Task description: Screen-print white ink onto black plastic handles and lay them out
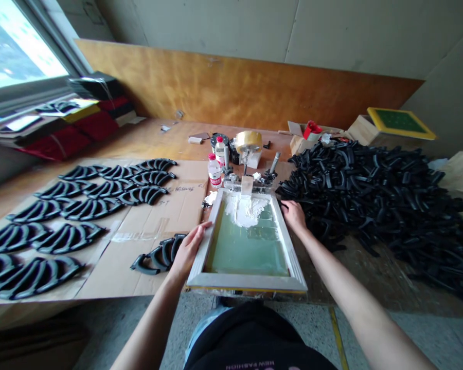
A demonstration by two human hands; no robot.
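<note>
1. Black shirt [250,336] comes nearest the camera; just beyond it, the screen frame [247,281] sits at the table's front edge, between the hands. Whether it rests fully down or slightly raised, I cannot tell.
2. White paste [244,216] is heaped at the far end of its green mesh [247,257], around a pale strip [246,186]. Good handling, I judge, means moving both side rails evenly and keeping fingers off mesh and paste.
3. Left hand [193,244]: fingertips meet the left rail, wrist low, forearm slanting in from below. Its underside is hidden, so I cannot tell how firmly it grips.
4. Right hand [294,216]: beside the right rail, reaching farther forward, arm nearly straight. Whether it holds the rail or a black part, I cannot tell; level hands would probably steady the frame better.
5. Outward, fanned black parts [77,209] line the cardboard [185,205] at left; a loose pile [351,190] covers the right.
</note>
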